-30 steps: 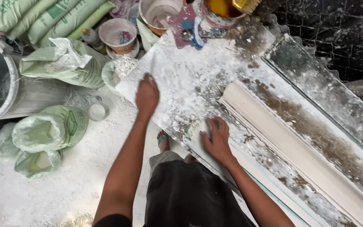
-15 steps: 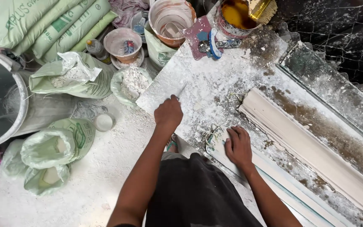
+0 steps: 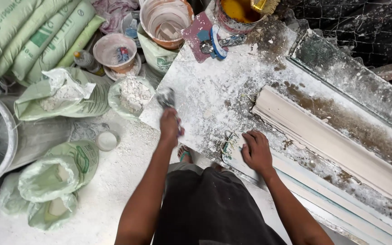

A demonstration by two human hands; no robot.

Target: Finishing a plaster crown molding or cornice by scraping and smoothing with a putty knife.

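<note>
Scraper (image 3: 165, 97) just beyond left fingers (image 3: 171, 119)

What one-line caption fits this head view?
Left hand scrapes a plaster-dusted table with a blade; right hand rests beside a white moulding.

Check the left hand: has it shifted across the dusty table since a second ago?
Yes. The left hand, gripping a scraper, has drawn back from the table's middle to its near-left edge, closer to the open powder bag. The right hand stays put.
</note>
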